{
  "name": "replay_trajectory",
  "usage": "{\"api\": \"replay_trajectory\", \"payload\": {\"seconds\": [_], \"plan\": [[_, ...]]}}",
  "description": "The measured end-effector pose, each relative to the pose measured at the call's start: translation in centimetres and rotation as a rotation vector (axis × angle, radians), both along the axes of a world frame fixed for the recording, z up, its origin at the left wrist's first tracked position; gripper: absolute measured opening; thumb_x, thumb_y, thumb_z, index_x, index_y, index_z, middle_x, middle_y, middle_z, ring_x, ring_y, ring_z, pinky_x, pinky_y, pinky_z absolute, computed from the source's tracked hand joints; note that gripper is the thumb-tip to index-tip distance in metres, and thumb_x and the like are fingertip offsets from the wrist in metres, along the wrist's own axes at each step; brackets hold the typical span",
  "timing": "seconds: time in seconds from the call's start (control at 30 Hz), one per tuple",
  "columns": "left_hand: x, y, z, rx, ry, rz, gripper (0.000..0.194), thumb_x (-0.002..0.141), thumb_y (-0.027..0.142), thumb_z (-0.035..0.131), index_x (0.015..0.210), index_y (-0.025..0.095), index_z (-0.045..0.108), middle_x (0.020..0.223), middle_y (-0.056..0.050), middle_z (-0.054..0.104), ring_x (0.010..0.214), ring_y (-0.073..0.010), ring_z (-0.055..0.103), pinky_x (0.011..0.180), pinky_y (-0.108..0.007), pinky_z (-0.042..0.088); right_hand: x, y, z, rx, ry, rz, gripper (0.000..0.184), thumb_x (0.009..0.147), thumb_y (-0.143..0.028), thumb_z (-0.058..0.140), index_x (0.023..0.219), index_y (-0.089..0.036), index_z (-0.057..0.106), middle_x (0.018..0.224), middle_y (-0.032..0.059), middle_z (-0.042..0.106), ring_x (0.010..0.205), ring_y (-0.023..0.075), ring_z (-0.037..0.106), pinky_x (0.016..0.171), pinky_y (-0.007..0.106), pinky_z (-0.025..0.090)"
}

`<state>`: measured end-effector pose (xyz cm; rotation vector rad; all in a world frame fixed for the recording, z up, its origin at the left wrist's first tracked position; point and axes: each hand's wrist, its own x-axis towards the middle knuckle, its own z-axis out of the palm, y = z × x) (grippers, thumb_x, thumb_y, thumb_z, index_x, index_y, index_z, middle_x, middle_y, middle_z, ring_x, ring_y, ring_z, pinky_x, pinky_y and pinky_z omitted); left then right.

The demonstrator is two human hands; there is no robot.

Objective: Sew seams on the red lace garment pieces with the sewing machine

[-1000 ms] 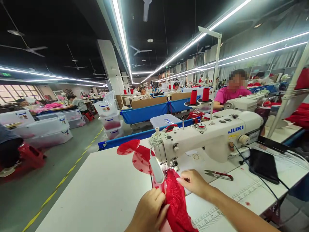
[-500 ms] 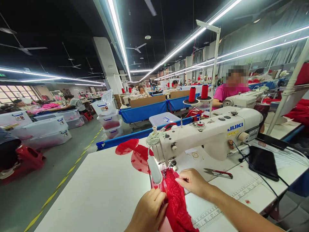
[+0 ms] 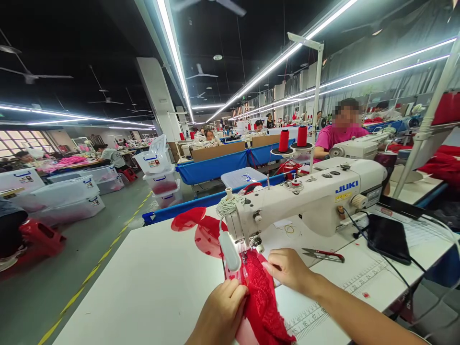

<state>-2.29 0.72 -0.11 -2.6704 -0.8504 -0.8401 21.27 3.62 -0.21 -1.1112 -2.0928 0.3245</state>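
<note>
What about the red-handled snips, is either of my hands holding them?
No, the snips lie on the table, apart from the left hand and the right hand, which are both at the red fabric.

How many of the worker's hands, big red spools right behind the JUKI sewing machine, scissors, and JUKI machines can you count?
Left hand and right hand: 2
Red spools: 2
Scissors: 1
JUKI sewing machine: 1
Total: 6

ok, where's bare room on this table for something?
Biggest: the white tabletop left of the left hand, up to the sheer red fabric behind. Smaller: a strip between the snips and the ruler scale. Crowded: at the sewing machine, where that hand and the right hand flank red lace; also around the black device.
</note>
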Motion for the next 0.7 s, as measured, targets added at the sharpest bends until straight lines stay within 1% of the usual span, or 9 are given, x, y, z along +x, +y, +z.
{"api": "replay_trajectory", "payload": {"seconds": [0.1, 0.23, 0.33, 0.4, 0.5, 0.53, 0.57, 0.63, 0.7], "plan": [[0.0, -0.1, 0.1, -0.020, 0.009, 0.002, 0.031, 0.099, 0.013, 0.029, 0.082, 0.020, 0.053, 0.069, -0.001, 0.057, 0.058, -0.0158, 0.055, 0.051, -0.026, 0.041, 0.0, -0.1, 0.0, 0.009, -0.007, 0.019, 0.041, 0.092, -0.034, 0.041, 0.057, -0.021, 0.024, 0.054, -0.0030, 0.031, 0.053, 0.0112, 0.027, 0.053, 0.030, 0.020], [-0.2, -0.2, 0.2, -0.098, -0.014, 0.022, 0.031, 0.098, 0.013, 0.030, 0.084, 0.020, 0.056, 0.072, -0.002, 0.059, 0.062, -0.0165, 0.056, 0.053, -0.026, 0.044, -0.1, -0.1, 0.1, -0.018, -0.010, 0.033, 0.042, 0.091, -0.035, 0.041, 0.057, -0.020, 0.023, 0.054, -0.0030, 0.030, 0.052, 0.0113, 0.026, 0.053, 0.031, 0.019], [-0.9, 0.2, 0.3, -0.219, -0.104, 0.088, 0.032, 0.098, 0.017, 0.030, 0.083, 0.021, 0.058, 0.075, -0.003, 0.060, 0.065, -0.0177, 0.058, 0.059, -0.028, 0.048, -0.1, 0.0, 0.0, -0.053, 0.005, 0.018, 0.042, 0.090, -0.035, 0.042, 0.056, -0.021, 0.022, 0.054, -0.0029, 0.030, 0.052, 0.0112, 0.026, 0.053, 0.030, 0.019], [-1.7, 1.0, 0.4, -0.346, -0.182, 0.176, 0.029, 0.097, 0.024, 0.032, 0.085, 0.022, 0.059, 0.085, -0.006, 0.063, 0.074, -0.0199, 0.062, 0.067, -0.032, 0.052, -0.2, 0.2, -0.1, -0.073, 0.021, 0.007, 0.042, 0.089, -0.034, 0.044, 0.056, -0.021, 0.022, 0.054, -0.0032, 0.030, 0.051, 0.0109, 0.026, 0.053, 0.030, 0.019], [-3.6, 3.2, 0.8, -0.571, -0.271, 0.335, 0.026, 0.088, 0.034, 0.040, 0.096, 0.022, 0.061, 0.102, -0.009, 0.065, 0.095, -0.0254, 0.065, 0.082, -0.040, 0.055, -0.4, 0.6, -0.3, -0.094, 0.046, 0.000, 0.042, 0.087, -0.032, 0.046, 0.055, -0.020, 0.021, 0.053, -0.0042, 0.028, 0.051, 0.0102, 0.026, 0.052, 0.028, 0.020], [-4.3, 4.2, 1.1, -0.647, -0.294, 0.388, 0.030, 0.084, 0.036, 0.042, 0.102, 0.021, 0.060, 0.106, -0.010, 0.065, 0.097, -0.0263, 0.065, 0.083, -0.041, 0.054, -0.4, 0.7, -0.3, -0.099, 0.053, 0.001, 0.042, 0.087, -0.030, 0.047, 0.055, -0.020, 0.021, 0.053, -0.0046, 0.028, 0.051, 0.0100, 0.026, 0.051, 0.028, 0.020], [-4.9, 5.3, 1.3, -0.712, -0.315, 0.433, 0.039, 0.081, 0.039, 0.043, 0.111, 0.020, 0.058, 0.110, -0.011, 0.064, 0.095, -0.0267, 0.066, 0.083, -0.042, 0.055, -0.4, 0.9, -0.4, -0.102, 0.061, 0.003, 0.042, 0.086, -0.028, 0.048, 0.055, -0.020, 0.021, 0.052, -0.0050, 0.027, 0.050, 0.0097, 0.026, 0.051, 0.028, 0.020], [-6.1, 7.7, 1.9, -0.776, -0.357, 0.514, 0.058, 0.076, 0.044, 0.045, 0.126, 0.016, 0.050, 0.117, -0.014, 0.062, 0.095, -0.0266, 0.067, 0.084, -0.041, 0.055, -0.4, 1.2, -0.4, -0.105, 0.074, 0.013, 0.042, 0.084, -0.025, 0.050, 0.054, -0.019, 0.021, 0.051, -0.0056, 0.025, 0.050, 0.0093, 0.025, 0.050, 0.027, 0.019], [-7.1, 10.3, 2.5, -0.755, -0.380, 0.622, 0.068, 0.072, 0.047, 0.044, 0.131, 0.012, 0.045, 0.115, -0.016, 0.061, 0.098, -0.0270, 0.067, 0.085, -0.039, 0.054, -0.4, 1.4, -0.5, -0.104, 0.083, 0.025, 0.042, 0.082, -0.023, 0.052, 0.053, -0.019, 0.022, 0.051, -0.0061, 0.025, 0.050, 0.0090, 0.024, 0.050, 0.027, 0.019]]}}
